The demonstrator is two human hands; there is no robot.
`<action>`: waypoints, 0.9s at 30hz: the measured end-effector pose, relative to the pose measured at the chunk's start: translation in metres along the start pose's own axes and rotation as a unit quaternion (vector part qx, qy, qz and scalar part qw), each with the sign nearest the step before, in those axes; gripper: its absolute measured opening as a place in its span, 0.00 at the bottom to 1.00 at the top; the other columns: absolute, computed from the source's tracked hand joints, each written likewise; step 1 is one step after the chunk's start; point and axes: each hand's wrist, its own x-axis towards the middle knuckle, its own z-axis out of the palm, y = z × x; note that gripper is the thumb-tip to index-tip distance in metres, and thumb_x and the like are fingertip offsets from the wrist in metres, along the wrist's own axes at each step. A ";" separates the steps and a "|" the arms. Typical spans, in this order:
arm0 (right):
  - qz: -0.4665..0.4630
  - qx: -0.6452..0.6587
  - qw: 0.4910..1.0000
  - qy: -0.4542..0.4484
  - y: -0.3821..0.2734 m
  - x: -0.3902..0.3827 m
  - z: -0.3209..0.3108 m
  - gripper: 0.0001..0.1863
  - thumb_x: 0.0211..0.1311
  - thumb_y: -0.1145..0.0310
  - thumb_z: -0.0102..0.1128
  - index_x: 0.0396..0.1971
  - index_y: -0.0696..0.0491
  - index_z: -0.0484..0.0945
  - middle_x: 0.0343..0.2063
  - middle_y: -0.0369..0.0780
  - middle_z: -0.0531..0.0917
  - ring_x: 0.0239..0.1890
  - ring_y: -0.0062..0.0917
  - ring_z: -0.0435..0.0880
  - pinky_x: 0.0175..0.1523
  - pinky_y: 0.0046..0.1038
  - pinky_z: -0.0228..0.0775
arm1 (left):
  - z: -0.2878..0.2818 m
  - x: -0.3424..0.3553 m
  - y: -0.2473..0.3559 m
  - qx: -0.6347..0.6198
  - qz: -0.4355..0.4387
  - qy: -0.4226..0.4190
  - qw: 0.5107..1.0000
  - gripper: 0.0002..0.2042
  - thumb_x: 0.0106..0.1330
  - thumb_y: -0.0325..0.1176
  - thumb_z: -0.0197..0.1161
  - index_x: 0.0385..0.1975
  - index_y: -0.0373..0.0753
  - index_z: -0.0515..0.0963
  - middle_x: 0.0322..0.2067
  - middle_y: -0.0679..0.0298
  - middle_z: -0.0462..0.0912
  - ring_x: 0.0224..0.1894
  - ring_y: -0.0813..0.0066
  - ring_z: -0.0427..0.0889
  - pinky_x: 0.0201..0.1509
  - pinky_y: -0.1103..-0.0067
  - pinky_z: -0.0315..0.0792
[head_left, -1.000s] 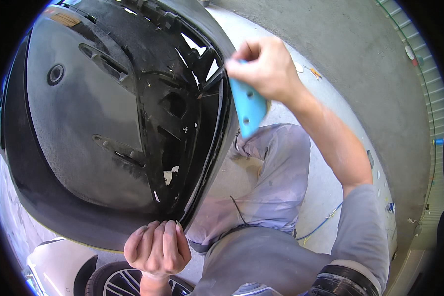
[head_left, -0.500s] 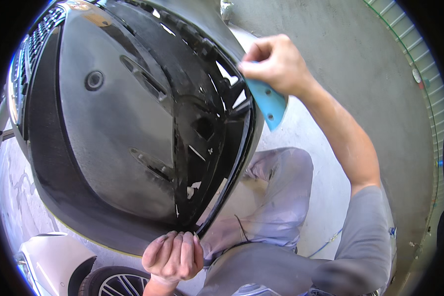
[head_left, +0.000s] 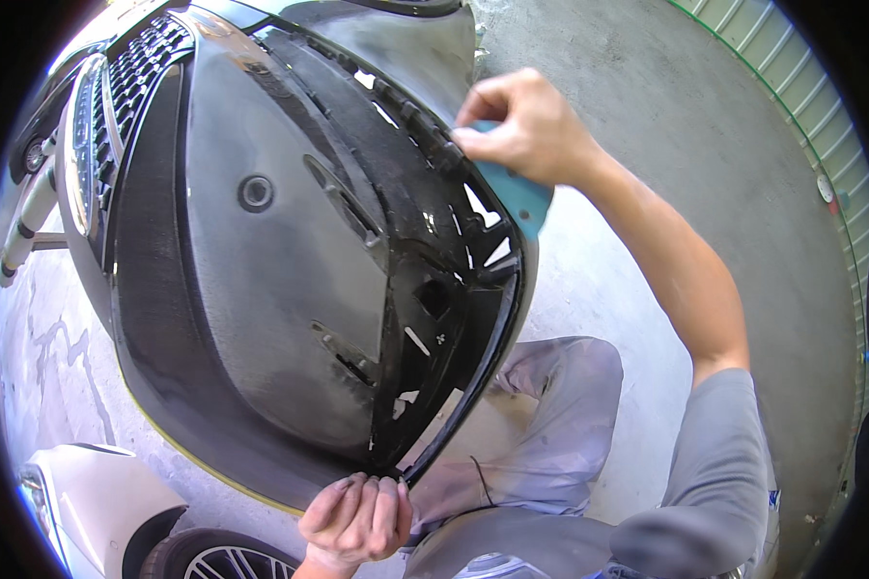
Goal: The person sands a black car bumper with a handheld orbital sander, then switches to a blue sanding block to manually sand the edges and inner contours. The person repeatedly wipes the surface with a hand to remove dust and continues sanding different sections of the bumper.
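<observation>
A black and grey car bumper (head_left: 261,318) with dull, dusty panels fills the middle and left. At its near lower corner my left hand (head_left: 359,521) is closed, its curled fingers gripping the edge. My right hand (head_left: 531,125) pinches a blue holed sandpaper sheet (head_left: 517,193) between thumb and fingers. The sheet lies against the outer right side of the bumper, near the dark clip rail (head_left: 420,121). Part of the sheet is hidden behind the hand and the bumper's edge.
A grille (head_left: 150,63) adjoins the bumper's far left. At lower left stand a white car part (head_left: 106,502) and a wheel (head_left: 227,560). My bent leg (head_left: 560,415) is under the bumper's right side. Concrete floor (head_left: 686,125) reaches a ribbed wall (head_left: 782,58).
The bumper and both hands appear shifted in view, the bumper to the right and down. My right hand has moved the sheet up along the bumper's side. The left hand keeps its hold.
</observation>
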 end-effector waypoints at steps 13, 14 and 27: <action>0.027 -0.034 0.997 -0.056 0.004 0.016 -0.003 0.17 0.51 0.58 0.70 0.32 0.58 0.90 0.28 0.43 0.90 0.31 0.26 0.88 0.45 0.27 0.80 | -0.003 0.000 -0.001 0.000 -0.003 -0.010 1.000 0.03 0.55 0.32 0.65 0.22 0.44 0.80 0.19 0.69 0.84 0.28 0.75 0.87 0.54 0.79 0.67; 0.068 -0.057 0.992 -0.088 0.003 0.008 -0.006 0.17 0.51 0.59 0.69 0.32 0.58 0.90 0.28 0.43 0.90 0.31 0.25 0.88 0.45 0.27 0.79 | -0.002 0.000 -0.001 -0.003 -0.010 -0.010 1.000 0.03 0.55 0.32 0.65 0.22 0.44 0.80 0.19 0.69 0.84 0.28 0.74 0.87 0.55 0.77 0.66; 0.063 -0.023 0.996 -0.055 0.009 -0.001 0.000 0.15 0.51 0.58 0.70 0.27 0.57 0.88 0.23 0.38 0.86 0.25 0.21 0.83 0.38 0.26 0.76 | -0.003 0.000 0.000 -0.015 -0.016 -0.017 1.000 0.02 0.55 0.31 0.64 0.24 0.43 0.81 0.20 0.68 0.85 0.30 0.74 0.88 0.56 0.77 0.67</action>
